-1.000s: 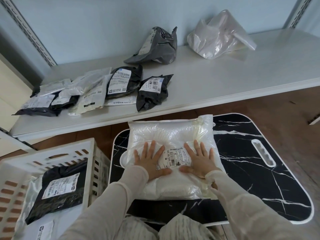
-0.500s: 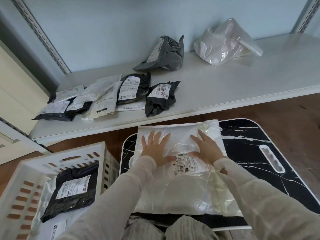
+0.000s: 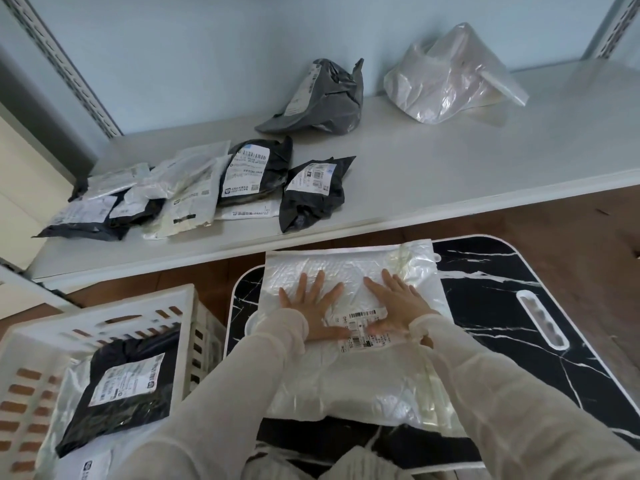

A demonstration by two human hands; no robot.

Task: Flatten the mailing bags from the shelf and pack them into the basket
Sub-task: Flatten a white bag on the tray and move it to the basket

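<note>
- Nothing is gripped: both hands are laid flat, palms down and fingers spread, on a white padded mailing bag [image 3: 353, 372].
- The left hand [image 3: 313, 310] is pressed on the bag left of its shipping label [image 3: 362, 327], with the thumb touching the label's left edge.
- The right hand [image 3: 398, 306] is pressed on the bag just above and right of the label, its thumb resting on the label.
- The bag is spread on a black marble-patterned table [image 3: 519, 327], whose right part is left uncovered, and it looks mostly flattened, with wrinkles near the front edge.
- A white slatted basket [image 3: 104, 318] is seen to the left of the table; a black bag [image 3: 124, 386] with a white label is lying flat inside it, on top of paler bags.
- On the white shelf [image 3: 450, 174] beyond the table, a cluster of black and white bags [image 3: 194, 188] is spread at the left.
- A crumpled grey bag [image 3: 318, 98] is standing further back on the shelf, and a puffed clear bag [image 3: 446, 74] is set to its right, well apart from the cluster.
</note>
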